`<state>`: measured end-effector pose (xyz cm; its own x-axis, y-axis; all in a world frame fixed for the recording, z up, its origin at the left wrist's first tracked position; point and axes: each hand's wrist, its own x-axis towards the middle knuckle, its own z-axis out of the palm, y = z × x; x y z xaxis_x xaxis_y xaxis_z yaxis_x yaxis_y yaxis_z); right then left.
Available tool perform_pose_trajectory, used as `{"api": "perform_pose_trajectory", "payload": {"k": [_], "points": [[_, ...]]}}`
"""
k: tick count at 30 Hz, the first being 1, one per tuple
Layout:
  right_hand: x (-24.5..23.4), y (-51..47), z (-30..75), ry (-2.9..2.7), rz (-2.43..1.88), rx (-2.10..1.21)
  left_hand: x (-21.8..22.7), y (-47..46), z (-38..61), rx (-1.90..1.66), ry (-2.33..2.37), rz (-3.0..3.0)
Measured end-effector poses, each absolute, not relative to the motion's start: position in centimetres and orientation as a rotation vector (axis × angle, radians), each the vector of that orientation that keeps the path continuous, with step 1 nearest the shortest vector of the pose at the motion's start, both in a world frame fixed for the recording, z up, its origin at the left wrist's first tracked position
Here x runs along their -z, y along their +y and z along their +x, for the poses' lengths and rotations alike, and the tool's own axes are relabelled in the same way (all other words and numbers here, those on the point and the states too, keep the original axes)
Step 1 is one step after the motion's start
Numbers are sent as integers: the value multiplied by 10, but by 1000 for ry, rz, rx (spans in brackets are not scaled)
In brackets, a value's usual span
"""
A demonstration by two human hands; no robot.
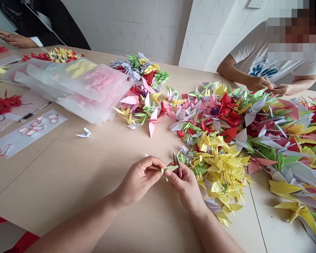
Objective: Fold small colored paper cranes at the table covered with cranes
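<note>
My left hand [140,177] and my right hand [185,186] meet low over the table, both pinching a small light green folded paper piece [170,169]. Each hand's fingertips press on one end of it. The hands hover just left of a big heap of folded paper cranes [226,140] in yellow, green, red, pink and grey; the yellow ones lie closest to my right hand.
Clear plastic bags [76,84] with paper lie at the left, beside label sheets [28,131] and a pen [33,112]. A small white paper scrap [84,133] lies alone. One person's hands [263,86] work at the far right; another person's hand [13,38] rests far left.
</note>
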<state>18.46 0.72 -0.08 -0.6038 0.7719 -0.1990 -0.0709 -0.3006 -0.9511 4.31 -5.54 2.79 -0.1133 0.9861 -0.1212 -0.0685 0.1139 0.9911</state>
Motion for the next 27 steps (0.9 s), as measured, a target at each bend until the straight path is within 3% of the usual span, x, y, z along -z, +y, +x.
{"api": "perform_pose_trajectory", "payload": {"k": [9, 16, 27], "points": [[-1, 7, 188, -1405, -857, -1995, -30, -55, 40, -1188, 1611, 1435], [-1, 2, 183, -1431, -1005, -1848, -30, -55, 41, -1159, 1688, 1542], [1, 4, 183, -1418, -1066, -1792, -24, -56, 44, -1205, 1599, 1347]]}}
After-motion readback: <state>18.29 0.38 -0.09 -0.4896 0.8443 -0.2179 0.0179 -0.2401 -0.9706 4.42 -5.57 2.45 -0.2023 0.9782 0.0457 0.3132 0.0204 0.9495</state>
